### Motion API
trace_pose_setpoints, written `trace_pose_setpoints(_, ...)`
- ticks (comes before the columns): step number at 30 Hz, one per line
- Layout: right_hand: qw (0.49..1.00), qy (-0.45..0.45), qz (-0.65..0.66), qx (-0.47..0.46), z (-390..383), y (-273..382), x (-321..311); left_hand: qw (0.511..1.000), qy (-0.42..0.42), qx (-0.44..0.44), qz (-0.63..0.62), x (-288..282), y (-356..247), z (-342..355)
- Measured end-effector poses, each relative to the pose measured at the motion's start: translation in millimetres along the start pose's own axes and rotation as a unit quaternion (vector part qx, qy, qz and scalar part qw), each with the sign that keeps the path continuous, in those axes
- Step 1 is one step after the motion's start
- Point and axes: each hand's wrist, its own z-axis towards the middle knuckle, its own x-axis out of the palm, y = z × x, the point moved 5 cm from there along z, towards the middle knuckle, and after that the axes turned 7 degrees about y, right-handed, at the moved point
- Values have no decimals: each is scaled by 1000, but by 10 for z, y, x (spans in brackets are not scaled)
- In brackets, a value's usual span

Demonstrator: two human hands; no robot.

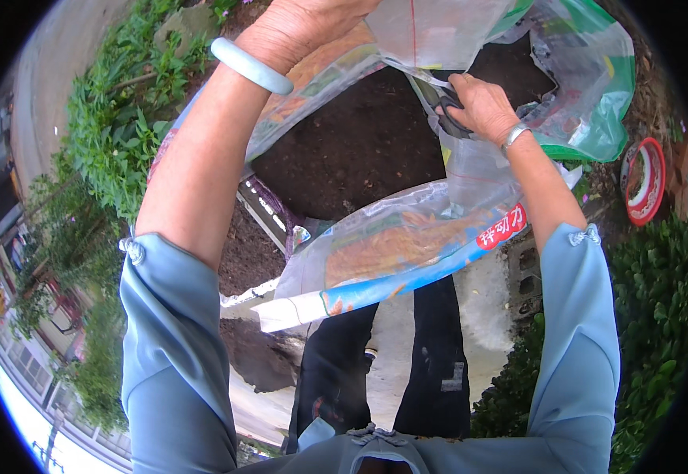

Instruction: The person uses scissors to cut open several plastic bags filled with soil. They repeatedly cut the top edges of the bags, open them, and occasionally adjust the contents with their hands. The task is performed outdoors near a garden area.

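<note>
My right hand (480, 109) is closed around dark-handled scissors (456, 124). Their blades point up and left, against the clear plastic between two soil-filled bags. Only the back of my left hand (320, 22) shows at the top edge, above the far side of the nearer bag; its fingers are out of sight. That nearer bag (407, 241), clear with orange and blue print, lies open around dark soil (352, 142). To its right, a green-and-white plastic bag (593, 95) surrounds more soil (510, 69). A raised plastic sheet (431, 35) stands between my hands.
A red-rimmed round container (644, 182) sits at the far right. Leafy plants (111, 130) grow on the left, with a dense hedge (652, 316) at lower right. A hollow concrete block (525, 276) stands beside the pale paving (486, 316), near my dark-trousered legs.
</note>
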Motion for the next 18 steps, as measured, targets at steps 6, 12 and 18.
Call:
trace_pose_setpoints(6,998,45,-21,-24,135,-141,-58,998,-11,-56,16,-99,105,-120)
trace_pose_setpoints(12,993,61,-74,-69,392,-119,-215,949,58,-224,214,-412,369,-696)
trace_pose_setpoints(18,985,108,-97,-93,644,-56,-252,980,-9,-42,193,-390,477,-606)
